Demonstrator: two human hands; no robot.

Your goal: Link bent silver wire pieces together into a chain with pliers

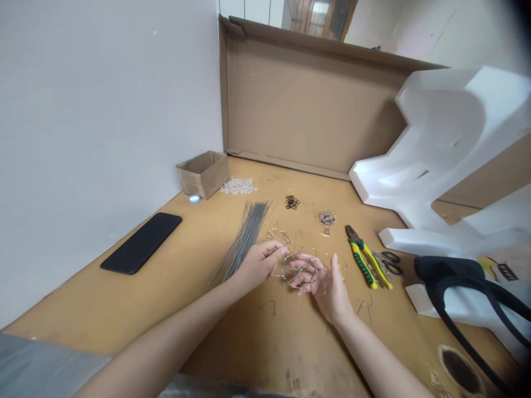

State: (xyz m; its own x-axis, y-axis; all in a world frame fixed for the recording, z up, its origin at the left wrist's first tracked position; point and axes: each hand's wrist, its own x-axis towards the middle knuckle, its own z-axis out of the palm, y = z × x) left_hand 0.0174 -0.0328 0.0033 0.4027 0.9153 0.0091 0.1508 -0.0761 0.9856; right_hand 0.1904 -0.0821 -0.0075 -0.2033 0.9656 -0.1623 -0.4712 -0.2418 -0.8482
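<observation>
A round frame of thin silvery wire (299, 271), with loose wire ends sticking out, is between my hands above the table. My left hand (265, 261) pinches its left edge between thumb and fingers. Behind the frame, my right hand (329, 284) has its fingers spread and its thumb raised; the fingers show through the wire, and I cannot tell how firmly they touch it. Just beyond my left hand lies a curved wire piece (277, 236). A bundle of straight grey wires (248, 235) lies beside my left hand, partly hidden by it.
Pliers (365, 257) and scissors (391, 261) lie right. Farther back are black rings (292, 202), a wire coil (327, 216), clear beads (239, 186) and a small cardboard box (204, 174). A black phone (141, 243) lies left. White foam (440, 138) and a large cardboard tray (307, 99) border the table.
</observation>
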